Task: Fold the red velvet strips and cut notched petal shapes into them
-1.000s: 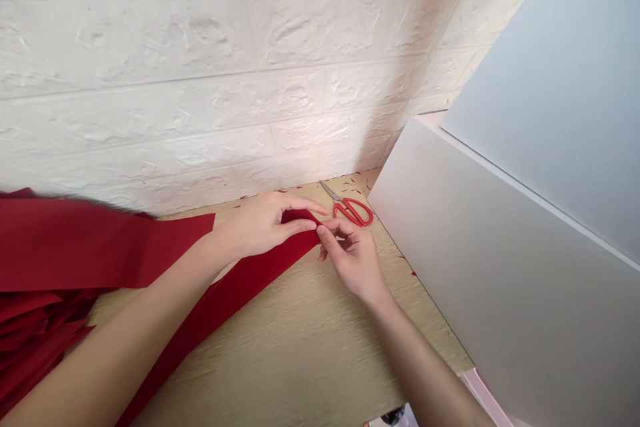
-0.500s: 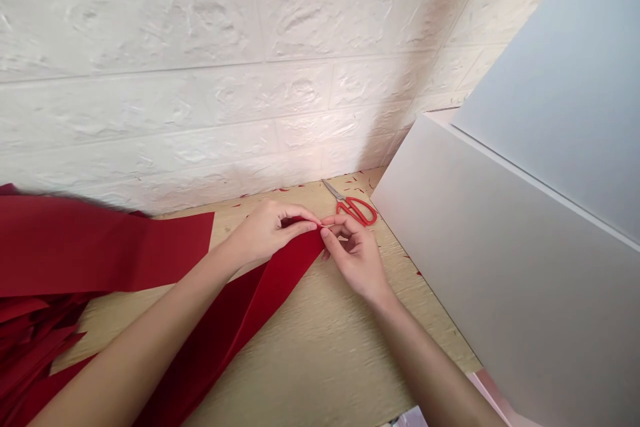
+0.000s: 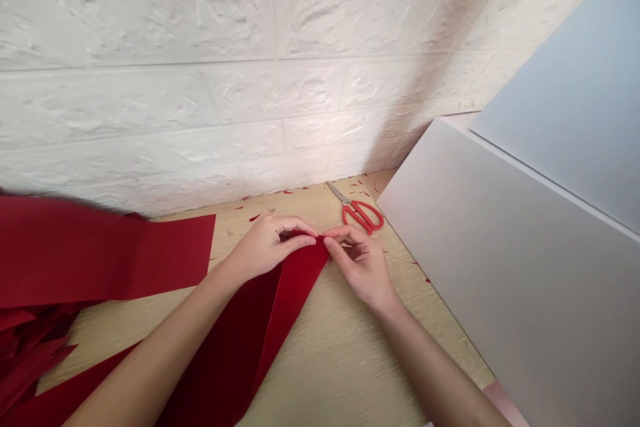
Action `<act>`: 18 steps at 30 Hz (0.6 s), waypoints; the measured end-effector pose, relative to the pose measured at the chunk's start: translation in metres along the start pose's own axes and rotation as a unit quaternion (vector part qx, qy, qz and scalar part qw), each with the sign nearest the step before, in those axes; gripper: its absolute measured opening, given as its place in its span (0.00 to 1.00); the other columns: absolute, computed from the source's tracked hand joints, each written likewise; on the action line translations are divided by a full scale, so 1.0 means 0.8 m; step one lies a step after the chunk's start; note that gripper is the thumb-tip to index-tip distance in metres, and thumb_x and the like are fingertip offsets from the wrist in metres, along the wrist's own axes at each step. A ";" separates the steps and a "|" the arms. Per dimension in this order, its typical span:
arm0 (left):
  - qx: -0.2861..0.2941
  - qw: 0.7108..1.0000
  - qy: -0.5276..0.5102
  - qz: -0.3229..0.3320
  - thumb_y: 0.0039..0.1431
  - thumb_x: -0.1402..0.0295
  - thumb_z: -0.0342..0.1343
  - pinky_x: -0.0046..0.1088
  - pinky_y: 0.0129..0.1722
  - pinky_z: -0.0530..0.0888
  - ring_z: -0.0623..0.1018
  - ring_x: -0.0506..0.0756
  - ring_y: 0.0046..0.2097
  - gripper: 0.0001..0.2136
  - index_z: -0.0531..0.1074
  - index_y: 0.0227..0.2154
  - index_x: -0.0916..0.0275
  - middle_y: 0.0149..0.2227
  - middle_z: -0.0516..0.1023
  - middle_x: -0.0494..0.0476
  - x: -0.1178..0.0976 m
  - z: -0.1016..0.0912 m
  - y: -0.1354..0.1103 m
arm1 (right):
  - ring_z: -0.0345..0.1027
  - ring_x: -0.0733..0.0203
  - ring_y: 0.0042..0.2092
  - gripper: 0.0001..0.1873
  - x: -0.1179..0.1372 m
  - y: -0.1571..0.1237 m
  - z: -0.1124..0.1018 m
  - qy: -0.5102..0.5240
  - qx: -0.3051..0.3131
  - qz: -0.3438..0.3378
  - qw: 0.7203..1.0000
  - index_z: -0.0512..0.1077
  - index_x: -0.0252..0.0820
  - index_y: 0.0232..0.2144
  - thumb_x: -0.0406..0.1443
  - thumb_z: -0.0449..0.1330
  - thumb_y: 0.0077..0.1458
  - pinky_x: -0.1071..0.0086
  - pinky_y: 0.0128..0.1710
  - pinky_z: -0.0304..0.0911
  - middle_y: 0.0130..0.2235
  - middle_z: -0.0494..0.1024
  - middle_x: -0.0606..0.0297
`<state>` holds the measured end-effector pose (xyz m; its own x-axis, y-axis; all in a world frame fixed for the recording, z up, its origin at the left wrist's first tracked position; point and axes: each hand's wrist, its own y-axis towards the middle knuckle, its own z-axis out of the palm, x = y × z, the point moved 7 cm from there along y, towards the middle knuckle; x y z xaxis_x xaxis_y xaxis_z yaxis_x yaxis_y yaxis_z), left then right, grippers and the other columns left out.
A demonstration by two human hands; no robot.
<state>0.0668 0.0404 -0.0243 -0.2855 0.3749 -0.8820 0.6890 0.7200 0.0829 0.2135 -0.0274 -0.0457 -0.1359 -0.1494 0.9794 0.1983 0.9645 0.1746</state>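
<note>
Since the previous frame, the two hands have drawn closer, and their fingertips now almost meet at the upper end of the strip. The strip's lower part has also spread into a wider, doubled band, and the view has shifted slightly, placing the scissors further right in the picture.

The red strip [image 3: 280, 320] lies on the wooden tabletop [image 3: 320, 353] with its long axis running diagonally. It rises from the lower left, and its narrowing end points up and to the right, toward the scissors. The left hand [image 3: 267, 247], partly closed, pinches that end from the left between thumb and fingers. The right hand [image 3: 360, 263], curved and also partly closed, pinches it from the right.

Red-handled scissors [image 3: 361, 215] lie just beyond the right hand, not touching it, with their closed blades pointing toward the wall. Small red snippets [image 3: 255, 217] are scattered near the wall's base. A broad red sheet [image 3: 100, 253] extends from the left edge above a heap of red strips [image 3: 30, 360]. Behind stands a white brick-textured wall [image 3: 200, 93]; a pale grey panel [image 3: 500, 267] stands at right.
</note>
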 end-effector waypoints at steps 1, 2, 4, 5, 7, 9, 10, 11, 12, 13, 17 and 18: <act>-0.002 1.000 -0.005 -0.006 0.62 0.62 0.59 0.25 0.41 0.73 0.80 0.51 0.39 0.08 0.82 0.37 0.57 0.38 0.84 0.50 0.004 0.000 -0.002 | 0.73 0.63 0.31 0.12 -0.001 0.001 0.002 -0.007 0.007 0.003 1.000 0.76 0.41 0.35 0.44 0.63 0.58 0.71 0.31 0.69 0.32 0.81 0.63; -0.002 1.000 -0.016 -0.015 0.62 0.62 0.59 0.25 0.40 0.73 0.80 0.51 0.39 0.08 0.82 0.37 0.57 0.38 0.84 0.50 0.008 0.000 -0.004 | 0.74 0.63 0.31 0.12 -0.003 0.001 0.004 -0.015 0.014 0.007 1.000 0.76 0.41 0.35 0.45 0.63 0.58 0.70 0.31 0.70 0.32 0.81 0.62; -0.002 0.999 -0.042 -0.033 0.62 0.62 0.59 0.25 0.41 0.73 0.80 0.51 0.39 0.08 0.81 0.37 0.58 0.38 0.84 0.51 0.018 0.000 -0.008 | 0.74 0.62 0.31 0.13 -0.006 0.002 0.009 -0.027 0.026 0.012 0.999 0.76 0.41 0.34 0.45 0.62 0.59 0.70 0.32 0.70 0.32 0.81 0.62; -0.003 0.998 -0.054 -0.041 0.62 0.62 0.59 0.26 0.41 0.73 0.80 0.52 0.39 0.08 0.81 0.37 0.58 0.38 0.84 0.51 0.022 0.001 -0.010 | 0.74 0.62 0.32 0.13 -0.007 0.002 0.010 -0.031 0.030 0.013 0.999 0.76 0.41 0.34 0.45 0.62 0.59 0.69 0.32 0.70 0.32 0.81 0.61; -0.010 0.996 -0.069 -0.053 0.61 0.62 0.59 0.26 0.40 0.73 0.80 0.52 0.39 0.08 0.81 0.36 0.59 0.37 0.84 0.52 0.029 0.001 -0.012 | 0.74 0.62 0.31 0.12 -0.009 0.003 0.013 -0.033 0.035 0.013 0.999 0.75 0.41 0.33 0.44 0.62 0.59 0.69 0.32 0.69 0.32 0.80 0.62; -0.021 0.995 -0.078 -0.056 0.61 0.62 0.59 0.26 0.39 0.73 0.80 0.51 0.38 0.09 0.81 0.35 0.60 0.37 0.84 0.52 0.032 0.001 -0.013 | 0.72 0.63 0.30 0.11 -0.010 0.004 0.015 -0.032 0.036 0.016 0.999 0.75 0.41 0.33 0.43 0.62 0.59 0.70 0.30 0.68 0.30 0.78 0.63; -0.027 0.995 -0.080 -0.054 0.62 0.62 0.58 0.25 0.39 0.72 0.79 0.51 0.38 0.09 0.80 0.35 0.60 0.36 0.84 0.51 0.033 0.001 -0.013 | 0.71 0.63 0.29 0.10 -0.010 0.005 0.015 -0.032 0.035 0.018 0.999 0.74 0.41 0.32 0.42 0.62 0.59 0.70 0.29 0.67 0.29 0.77 0.64; -0.032 0.995 -0.080 -0.052 0.62 0.63 0.58 0.25 0.39 0.72 0.79 0.51 0.37 0.09 0.80 0.35 0.60 0.36 0.83 0.51 0.032 0.001 -0.013 | 0.70 0.64 0.28 0.10 -0.010 0.005 0.015 -0.031 0.032 0.021 0.999 0.73 0.41 0.32 0.42 0.62 0.58 0.71 0.28 0.66 0.28 0.76 0.65; -0.035 0.995 -0.079 -0.050 0.63 0.63 0.57 0.25 0.39 0.72 0.79 0.51 0.37 0.09 0.79 0.35 0.60 0.36 0.83 0.51 0.032 0.001 -0.013 | 0.68 0.64 0.27 0.09 -0.010 0.005 0.015 -0.029 0.030 0.025 0.999 0.72 0.41 0.32 0.41 0.62 0.58 0.71 0.27 0.64 0.27 0.75 0.66; -0.039 0.995 -0.078 -0.049 0.63 0.64 0.57 0.25 0.39 0.72 0.79 0.51 0.37 0.08 0.79 0.35 0.61 0.35 0.83 0.51 0.031 0.002 -0.013 | 0.67 0.65 0.26 0.08 -0.009 0.006 0.015 -0.027 0.027 0.029 0.999 0.71 0.42 0.31 0.41 0.61 0.58 0.72 0.26 0.63 0.26 0.73 0.68; -0.039 0.995 -0.071 -0.058 0.63 0.64 0.56 0.25 0.37 0.72 0.79 0.50 0.36 0.09 0.78 0.33 0.61 0.34 0.83 0.51 0.032 0.004 -0.013 | 0.63 0.67 0.24 0.06 -0.009 0.006 0.014 -0.034 0.024 0.033 0.999 0.68 0.43 0.30 0.38 0.61 0.55 0.73 0.24 0.58 0.24 0.70 0.71; -0.037 0.995 -0.070 -0.060 0.63 0.64 0.56 0.25 0.36 0.72 0.79 0.51 0.35 0.09 0.78 0.32 0.61 0.33 0.83 0.51 0.033 0.006 -0.013 | 0.62 0.67 0.24 0.06 -0.010 0.006 0.014 -0.039 0.025 0.031 0.998 0.68 0.43 0.29 0.37 0.61 0.54 0.73 0.24 0.58 0.24 0.69 0.71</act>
<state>0.0548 0.0402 -0.0508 -0.2643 0.2026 -0.9429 0.6028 0.7979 0.0025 0.2043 -0.0190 -0.0536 -0.2001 -0.0726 0.9771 0.1611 0.9812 0.1059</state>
